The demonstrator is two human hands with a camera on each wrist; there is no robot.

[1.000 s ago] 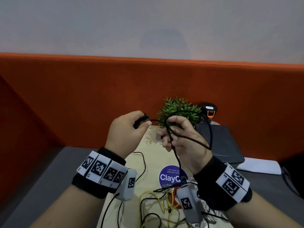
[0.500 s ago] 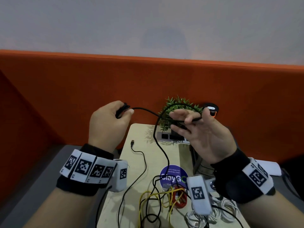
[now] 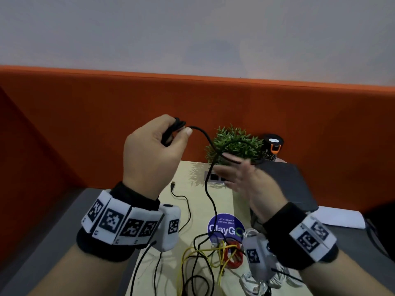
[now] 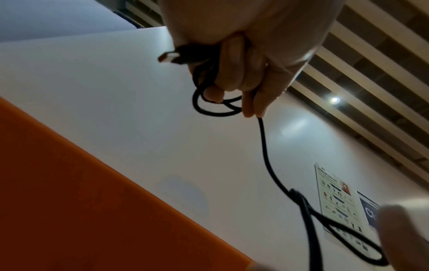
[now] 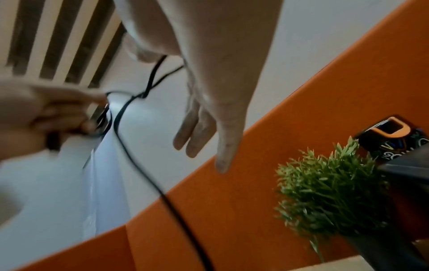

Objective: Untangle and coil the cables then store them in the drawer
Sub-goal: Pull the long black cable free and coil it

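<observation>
My left hand [image 3: 171,135] is raised and grips a small coil of the black cable [image 3: 208,189]; in the left wrist view its USB plug [image 4: 167,58] pokes out beside the curled fingers [image 4: 232,73]. From there the cable arcs right, loops over my right hand [image 3: 239,174] and drops to the tangle on the table. The right hand's fingers [image 5: 197,132] are straight and spread, and the cable runs across the hand near the thumb. On the table lie yellow [image 3: 188,253], red [image 3: 235,258] and white [image 3: 254,284] cables, tangled with black ones. No drawer is in view.
A narrow beige table [image 3: 192,201] carries a blue round sticker [image 3: 224,226], a socket strip [image 3: 213,177] and a loose black plug end [image 3: 172,185]. A small green plant [image 3: 233,144], a black-and-orange object [image 3: 273,146] and a dark grey flat box [image 3: 288,184] stand before the orange partition [image 3: 85,116].
A second ago my right hand pinched the cable close to the left hand. Its fingers have since straightened, with the loop draped over them. The left hand swung out left, then rose back rightward.
</observation>
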